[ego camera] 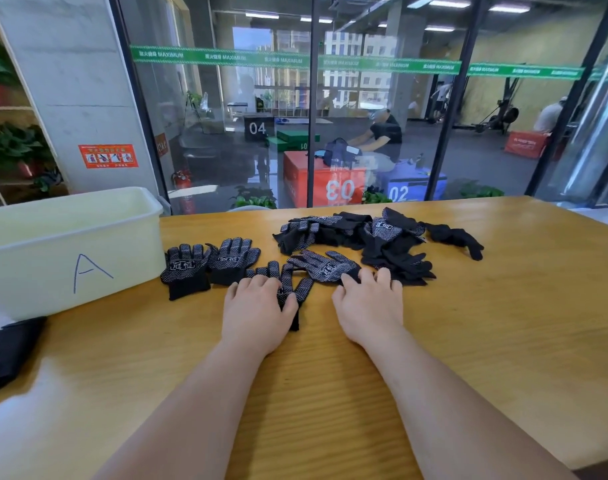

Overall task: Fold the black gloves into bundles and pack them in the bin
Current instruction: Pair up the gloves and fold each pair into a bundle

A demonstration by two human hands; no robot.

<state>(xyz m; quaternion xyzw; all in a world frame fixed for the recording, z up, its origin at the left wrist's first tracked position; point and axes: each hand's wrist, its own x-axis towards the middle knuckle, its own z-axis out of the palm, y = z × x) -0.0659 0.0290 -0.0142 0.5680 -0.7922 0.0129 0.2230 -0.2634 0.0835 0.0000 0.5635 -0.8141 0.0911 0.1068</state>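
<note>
Black gloves with white grip dots lie on a wooden table (468,341). A loose heap of gloves (375,237) sits at the back middle. Two gloves (209,263) lie flat side by side near the bin. My left hand (257,313) rests on a glove (292,289) whose fingers show past my fingertips, with my thumb against its edge. My right hand (368,303) lies flat with its fingertips on the cuff of another dotted glove (323,266). The pale yellow bin (70,251), marked with the letter A, stands at the left and looks empty.
A dark cloth item (8,348) lies on the table's left edge in front of the bin. Behind the table is a glass wall (295,98) with a gym and people beyond it. Bare wood stretches to the right and near me.
</note>
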